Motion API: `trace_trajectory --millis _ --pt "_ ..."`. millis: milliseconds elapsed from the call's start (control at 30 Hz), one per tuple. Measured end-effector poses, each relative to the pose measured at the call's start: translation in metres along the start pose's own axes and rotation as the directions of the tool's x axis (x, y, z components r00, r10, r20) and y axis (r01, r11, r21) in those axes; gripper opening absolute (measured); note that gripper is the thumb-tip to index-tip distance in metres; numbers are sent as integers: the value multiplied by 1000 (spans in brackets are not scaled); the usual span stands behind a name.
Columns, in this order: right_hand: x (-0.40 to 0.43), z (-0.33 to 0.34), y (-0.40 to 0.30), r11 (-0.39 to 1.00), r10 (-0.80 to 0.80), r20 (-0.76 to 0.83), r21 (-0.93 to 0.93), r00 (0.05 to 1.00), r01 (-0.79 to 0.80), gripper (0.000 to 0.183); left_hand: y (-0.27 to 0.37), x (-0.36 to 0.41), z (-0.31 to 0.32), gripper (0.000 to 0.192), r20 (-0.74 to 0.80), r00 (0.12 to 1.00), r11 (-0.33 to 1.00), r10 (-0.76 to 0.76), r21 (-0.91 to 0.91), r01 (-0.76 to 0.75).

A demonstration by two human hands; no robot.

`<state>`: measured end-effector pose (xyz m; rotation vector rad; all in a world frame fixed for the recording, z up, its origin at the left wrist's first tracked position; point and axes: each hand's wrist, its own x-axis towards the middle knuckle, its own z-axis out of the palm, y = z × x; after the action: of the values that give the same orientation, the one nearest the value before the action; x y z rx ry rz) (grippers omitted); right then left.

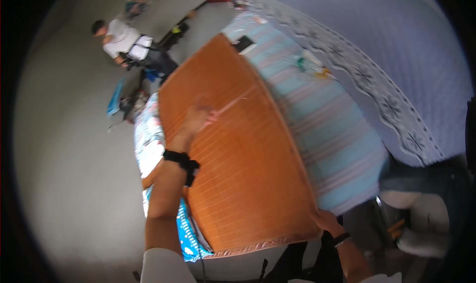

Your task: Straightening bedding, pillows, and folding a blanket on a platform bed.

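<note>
A large orange-brown woven mat (pixel 245 164) with stitched lines lies on a bed with a striped blue and pink sheet (pixel 334 145). My left hand (pixel 202 115), blurred, is over the upper middle of the mat with its fingers curled. A pale thin line runs from its fingers up to the right; whether it is a crease or a thin object, I cannot tell. A black band with a small device sits on that wrist. My right hand (pixel 327 221) grips the mat's lower right corner, its fingers partly hidden, with a dark band on the wrist.
A person (pixel 124 41) in a white top stands at the upper left. Patterned bedding (pixel 148 138) and blue fabric (pixel 187 231) show along the mat's left side. On the sheet lie a dark flat item (pixel 243 45) and a green clear bottle (pixel 305 64). A lace-edged lavender curtain (pixel 386 93) hangs right.
</note>
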<state>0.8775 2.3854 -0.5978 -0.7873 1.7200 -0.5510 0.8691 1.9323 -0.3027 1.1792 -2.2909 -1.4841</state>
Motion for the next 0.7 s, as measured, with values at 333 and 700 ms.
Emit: trace_trajectory --millis 333,700 --pt "-25 -47 23 996 -52 315 91 948 24 54 -218 84 222 31 587 783 829 -205 -320 458" --pt "15 -45 86 987 -107 486 159 867 33 41 -156 159 350 32 395 851 913 -346 -69 403"
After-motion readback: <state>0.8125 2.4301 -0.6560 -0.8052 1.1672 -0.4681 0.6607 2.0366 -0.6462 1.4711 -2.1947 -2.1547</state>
